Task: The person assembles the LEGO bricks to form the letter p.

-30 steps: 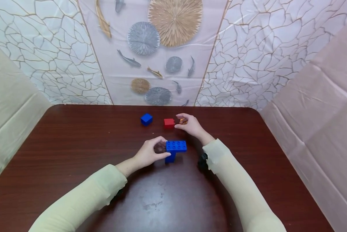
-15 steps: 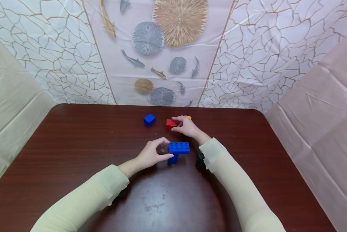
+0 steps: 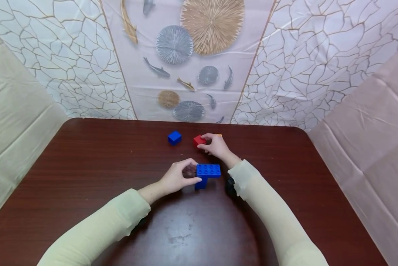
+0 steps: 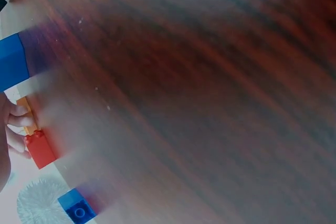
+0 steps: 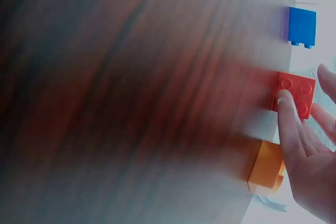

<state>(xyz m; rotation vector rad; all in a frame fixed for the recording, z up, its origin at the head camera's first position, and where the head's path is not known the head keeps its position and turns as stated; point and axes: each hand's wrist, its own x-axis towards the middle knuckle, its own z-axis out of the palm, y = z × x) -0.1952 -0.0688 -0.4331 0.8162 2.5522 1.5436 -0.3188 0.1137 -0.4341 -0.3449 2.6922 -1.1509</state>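
Observation:
A stack of blue building bricks stands mid-table, its wide studded brick on top overhanging a narrower base to the right. My left hand holds its left side between thumb and fingers; only part of the stack enters the left wrist view. Farther back, my right hand has thumb and index finger about a small red brick. In the right wrist view a finger lies against the studded face of the red brick. How firmly it is gripped is hard to tell.
A small blue brick lies left of the red one, near the table's back edge. An orange brick sits right of the red one, mostly behind my right hand in the head view. Patterned cloth hangs behind the dark table.
My right hand has moved left from beside the orange brick to the red brick, which has turned slightly. My left hand stays on the blue stack. The head view has shifted a little.

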